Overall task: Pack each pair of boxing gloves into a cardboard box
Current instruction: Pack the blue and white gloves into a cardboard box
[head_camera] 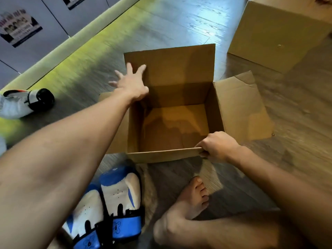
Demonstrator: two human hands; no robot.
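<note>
1. Cardboard box (pixel 179 95): your right hand (pixel 218 146) has its grip closed on the near flap, pinching the edge at its right end.
2. Left hand (pixel 132 83): fingers are straight and spread, and it holds nothing. It is out at the far left corner, in front of the upright far flap. Whether it touches the card can't be told for sure.
3. That box stands on the floor (pixel 179 24) directly in front of you, mouth up, with its flaps folded open and the right one splayed outward. The bottom is bare, with no glove in it.
4. Blue-and-white gloves (pixel 120 193): a pair lying side by side on the floor, just beside the near left corner of the box and below your left forearm. Not yet packed.
5. White-and-black glove (pixel 27 102): lies well apart at the left. Its mate is not clearly in view.
6. Second box (pixel 274 33): far right, with its top cut off by the frame, so you can't tell whether it is filled or sealed.
7. Judgement: this box is at an early stage. It is opened and held ready, and loading has not begun. Left to do: put the blue-and-white pair in and close the flaps, then give the other gloves a box of their own.
</note>
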